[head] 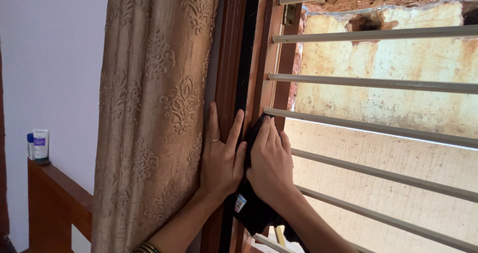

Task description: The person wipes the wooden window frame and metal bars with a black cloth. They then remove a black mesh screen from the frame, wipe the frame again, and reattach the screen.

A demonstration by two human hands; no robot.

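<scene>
The right hand (271, 166) presses a black cloth (251, 208) flat against the brown wooden window frame (234, 49), fingers together and extended. The left hand (221, 156) lies just left of it, touching, fingers slightly apart on the frame beside the patterned curtain (149, 108). Horizontal window bars (378, 83) run to the right.

My right grip (269, 166) presses a black cloth (254, 208) against the wooden window frame (259, 59); horizontal bars (373, 128) fence its right, with slim gaps between. My left grip (221, 158) is hemmed leftward by the patterned curtain (149, 108).
</scene>
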